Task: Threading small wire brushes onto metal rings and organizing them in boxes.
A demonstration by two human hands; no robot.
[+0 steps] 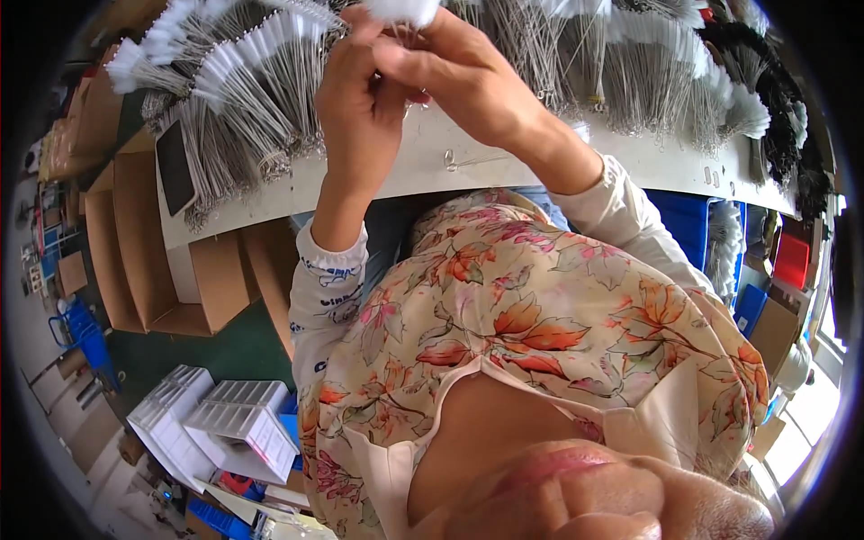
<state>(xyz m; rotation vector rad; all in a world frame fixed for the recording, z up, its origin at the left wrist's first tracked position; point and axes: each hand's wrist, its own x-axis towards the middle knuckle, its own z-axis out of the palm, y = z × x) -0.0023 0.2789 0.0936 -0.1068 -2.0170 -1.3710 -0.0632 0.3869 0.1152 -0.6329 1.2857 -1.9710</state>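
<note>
Over the far side of the white table (405, 166), my two hands meet at the top edge of the view. My right hand (477, 81) is closed around a small bunch of wire-handled brushes with white bristle tufts (402, 9), which the upper edge cuts off. Pressed against it, my left hand (355, 112) has its fingers curled round the same brushes' wire stems; the fingers partly hide them. A white bristled brush (308, 12) runs up to my left fingertips; I cannot tell whether they grip it. One looped wire stem (468, 163) lies on the table below my hands.
Piles of white-tipped wire brushes (261, 81) lie to the left, with more (648, 72) to the right. Black-bristled brushes (783, 99) hang over the right end. A black phone (176, 166) leans at the left edge. Below stand an open cardboard box (130, 243) and white plastic trays (238, 423).
</note>
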